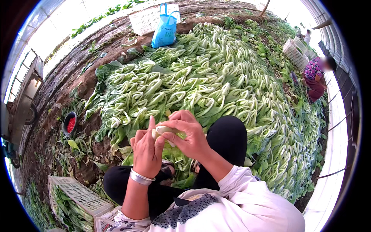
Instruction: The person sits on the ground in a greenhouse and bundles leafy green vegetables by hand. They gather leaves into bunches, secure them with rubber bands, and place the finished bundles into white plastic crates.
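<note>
My left hand (147, 152), with a silver bangle at its wrist, touches the pale stem end of a leafy green vegetable (165, 129), its index finger pointing up. Gripping the same stems from the other side is my right hand (187, 134), thumb and fingers pinched around them. The leaves of this plant hang below, partly hidden by the hands. Beyond both hands spreads a wide bed of cut leafy greens (185, 84) with white stems, many bent into loops, lying in rows on the ground.
Around me are a bowl of small red items (70, 125), a plastic crate of greens (84, 194), a blue bag (165, 32) by a white crate (142, 21) and a cart (24, 98) at left. A person (315, 76) crouches at right near crates (295, 53); another is farther back.
</note>
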`<state>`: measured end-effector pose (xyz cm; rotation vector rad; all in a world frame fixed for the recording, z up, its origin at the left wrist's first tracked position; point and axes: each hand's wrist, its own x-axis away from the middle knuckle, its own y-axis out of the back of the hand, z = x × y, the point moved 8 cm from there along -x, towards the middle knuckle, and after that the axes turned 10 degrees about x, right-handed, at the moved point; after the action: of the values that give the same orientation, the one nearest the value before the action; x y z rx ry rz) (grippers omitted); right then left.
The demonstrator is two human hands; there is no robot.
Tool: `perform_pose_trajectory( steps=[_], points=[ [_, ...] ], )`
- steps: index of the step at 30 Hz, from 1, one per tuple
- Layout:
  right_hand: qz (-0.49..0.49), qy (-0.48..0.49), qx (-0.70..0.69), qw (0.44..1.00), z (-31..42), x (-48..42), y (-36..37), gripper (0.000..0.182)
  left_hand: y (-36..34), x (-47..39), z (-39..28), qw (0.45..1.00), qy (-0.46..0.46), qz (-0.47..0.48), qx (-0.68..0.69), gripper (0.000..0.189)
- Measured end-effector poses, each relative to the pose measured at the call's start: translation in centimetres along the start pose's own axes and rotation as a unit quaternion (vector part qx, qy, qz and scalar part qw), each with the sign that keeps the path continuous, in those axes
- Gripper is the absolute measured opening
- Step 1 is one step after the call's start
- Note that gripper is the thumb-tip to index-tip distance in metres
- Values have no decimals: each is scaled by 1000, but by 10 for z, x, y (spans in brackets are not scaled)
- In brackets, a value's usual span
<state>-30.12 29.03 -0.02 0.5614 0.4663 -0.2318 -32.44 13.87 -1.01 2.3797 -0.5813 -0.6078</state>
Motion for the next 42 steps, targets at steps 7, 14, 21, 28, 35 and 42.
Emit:
perform_pose_trajectory(
  steps=[7,14,21,28,35,42],
  points=[
    [10,-35,-250,968,-31,-10,-50,43,-8,0,36,962,52,-43,264,50],
    [231,-141,-230,935,-80,-4,-90,117,-9,-25,68,966,169,-67,186,51],
    [380,-118,-426,813,-120,2,-150,91,-17,-75,98,849,211,70,478,83],
    [189,-400,-128,888,-408,-43,-170,68,-28,-98,131,795,217,-61,563,31],
    [60,-430,359,826,-535,-64,-161,69,-66,-105,153,839,336,75,422,46],
    [-84,-306,120,941,-534,-62,-205,48,-87,-131,180,863,328,139,359,50]
  ],
)
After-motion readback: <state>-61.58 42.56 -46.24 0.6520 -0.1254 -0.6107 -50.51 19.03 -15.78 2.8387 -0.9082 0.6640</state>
